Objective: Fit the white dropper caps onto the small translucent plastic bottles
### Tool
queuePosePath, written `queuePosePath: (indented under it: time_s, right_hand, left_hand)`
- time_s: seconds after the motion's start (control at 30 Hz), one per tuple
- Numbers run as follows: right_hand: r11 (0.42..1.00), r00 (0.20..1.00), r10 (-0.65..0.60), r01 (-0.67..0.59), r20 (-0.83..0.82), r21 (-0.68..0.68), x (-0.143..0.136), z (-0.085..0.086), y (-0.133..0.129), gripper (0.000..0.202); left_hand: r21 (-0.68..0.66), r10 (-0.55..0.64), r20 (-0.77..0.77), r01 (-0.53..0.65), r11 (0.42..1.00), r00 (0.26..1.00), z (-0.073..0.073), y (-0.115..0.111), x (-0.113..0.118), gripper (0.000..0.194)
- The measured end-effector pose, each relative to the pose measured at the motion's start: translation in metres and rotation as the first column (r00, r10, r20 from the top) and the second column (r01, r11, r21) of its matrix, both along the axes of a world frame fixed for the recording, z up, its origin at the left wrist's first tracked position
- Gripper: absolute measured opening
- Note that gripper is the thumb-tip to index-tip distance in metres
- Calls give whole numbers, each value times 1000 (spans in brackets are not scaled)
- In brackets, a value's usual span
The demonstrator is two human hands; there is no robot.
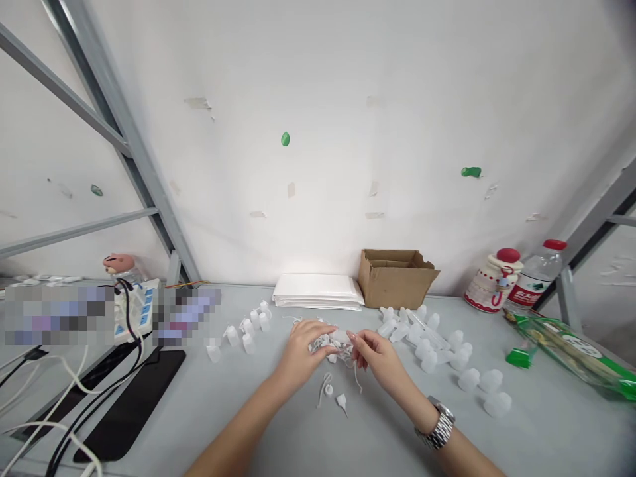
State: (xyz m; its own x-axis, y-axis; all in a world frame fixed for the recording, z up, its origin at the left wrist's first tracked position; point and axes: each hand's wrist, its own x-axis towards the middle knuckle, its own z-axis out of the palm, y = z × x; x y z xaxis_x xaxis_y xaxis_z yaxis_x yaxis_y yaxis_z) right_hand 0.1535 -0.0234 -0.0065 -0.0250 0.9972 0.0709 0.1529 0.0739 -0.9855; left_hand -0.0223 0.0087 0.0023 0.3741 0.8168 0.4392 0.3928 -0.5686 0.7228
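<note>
My left hand (304,350) curls its thumb and fingers around a small translucent white plastic bottle (340,336). At the right end of this bottle, the fingertips of my right hand (373,352) are pinched together, and a white string hangs below them. A heap of white corded caps (322,342) lies partly hidden under and behind both hands. Closer to me, a loose cap with a cord (328,390) and a white pointed nozzle piece (342,402) rest on the grey table. Several capped bottles (248,342) stand to the left, strings at their tops.
Several clear plastic bottles (428,354) are scattered at the right. Behind are a white paper stack (318,291) and an open cardboard box (397,281). A power strip (134,311), cables and a black phone-like slab (134,404) occupy the left. A drink bottle (534,281) stands far right.
</note>
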Motion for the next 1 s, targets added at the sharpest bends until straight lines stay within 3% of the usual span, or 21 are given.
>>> queuePosePath:
  time_s: [0.13,0.27,0.33,0.57,0.87,1.0]
  right_hand:
    - [990,999,-39,36,13,137,2,-4,-1,31]
    - [986,1000,-27,27,-5,164,1,-4,-4,29]
    - [985,999,-42,44,-16,169,-1,-2,-6,30]
    - [989,988,-45,65,-150,134,-7,5,-9,32]
    - [979,996,-77,68,37,192,-16,2,-19,27]
    - [998,993,28,-22,-114,53,-18,3,-17,41]
  left_hand:
    - [-366,14,229,73,928,973,13,2,-1,27]
    - [-527,44,424,207,824,904,12,2,0,31]
    - [-531,23,485,273,802,874,9,1,2,36]
    - [-463,-8,564,324,825,826,8,-5,7,47]
    - [-583,211,593,233,779,777,11,-8,6,27]
    - [-543,174,613,251,801,771,11,-10,9,23]
